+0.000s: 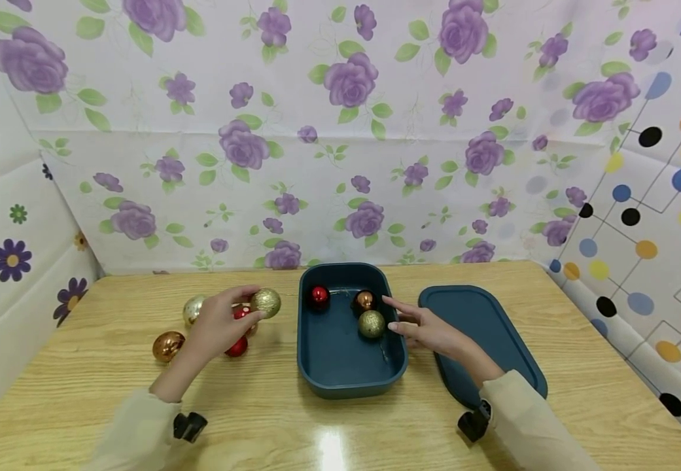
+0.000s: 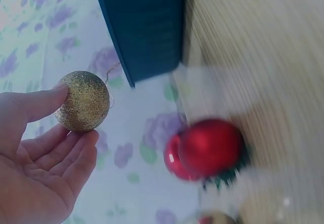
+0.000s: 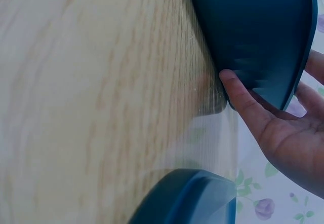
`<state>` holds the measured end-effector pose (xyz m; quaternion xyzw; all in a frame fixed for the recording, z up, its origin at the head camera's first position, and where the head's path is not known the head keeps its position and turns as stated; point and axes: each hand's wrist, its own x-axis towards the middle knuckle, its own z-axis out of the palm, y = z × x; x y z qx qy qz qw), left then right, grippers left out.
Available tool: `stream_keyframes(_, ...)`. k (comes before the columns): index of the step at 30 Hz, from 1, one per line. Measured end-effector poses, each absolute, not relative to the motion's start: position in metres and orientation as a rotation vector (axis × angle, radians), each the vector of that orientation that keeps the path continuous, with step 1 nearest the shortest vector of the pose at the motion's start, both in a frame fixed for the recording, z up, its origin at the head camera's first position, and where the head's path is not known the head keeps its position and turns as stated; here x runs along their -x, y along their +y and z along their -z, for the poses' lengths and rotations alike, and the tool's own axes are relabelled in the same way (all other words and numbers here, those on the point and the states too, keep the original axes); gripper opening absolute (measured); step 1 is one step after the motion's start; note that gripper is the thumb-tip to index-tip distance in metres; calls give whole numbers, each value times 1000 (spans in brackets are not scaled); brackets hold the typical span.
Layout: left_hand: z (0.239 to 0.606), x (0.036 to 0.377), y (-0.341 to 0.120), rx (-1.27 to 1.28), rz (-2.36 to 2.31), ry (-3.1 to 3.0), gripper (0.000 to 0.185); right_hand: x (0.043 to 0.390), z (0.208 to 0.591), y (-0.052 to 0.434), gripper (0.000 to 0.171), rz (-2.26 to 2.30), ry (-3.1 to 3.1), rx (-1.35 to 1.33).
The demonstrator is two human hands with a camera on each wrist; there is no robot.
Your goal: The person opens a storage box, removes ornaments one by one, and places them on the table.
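A glittery gold Christmas ball [image 1: 266,303] is pinched between the thumb and fingers of my left hand [image 1: 222,324], above the table and left of the box. Its thin hanging string shows in the left wrist view. The dark blue box [image 1: 346,391] holds a red ball [image 1: 318,297], a copper ball [image 1: 365,301] and another gold ball [image 1: 371,324]. My right hand [image 1: 434,332] rests against the box's right side with its fingers spread, two of them at the rim. In the right wrist view, fingertips [image 3: 229,75] touch the box's outer wall.
Left of the box, partly behind my left hand, lie several more balls: a copper one [image 1: 168,347], a pale gold one [image 1: 193,309] and red ones [image 1: 237,347]. The blue lid [image 1: 481,320] lies flat on the table [image 1: 269,418] at right. Flowered cloth [image 1: 316,163] stands behind.
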<state>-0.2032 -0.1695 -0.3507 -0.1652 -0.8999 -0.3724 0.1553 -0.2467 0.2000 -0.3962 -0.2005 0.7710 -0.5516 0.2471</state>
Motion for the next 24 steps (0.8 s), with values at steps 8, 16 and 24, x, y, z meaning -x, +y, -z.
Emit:
stream_keyframes(8,357,192,-206,368,978,-2660,45,247,396,200,64,1516,2089,552)
stream_keyframes(16,365,186,-226,311,943,-2676,45,247,397,201,64,1524,2078,556)
stream_keyframes(24,371,185,-239,212,930,-2766,45,247,397,201,63,1521,2075,568)
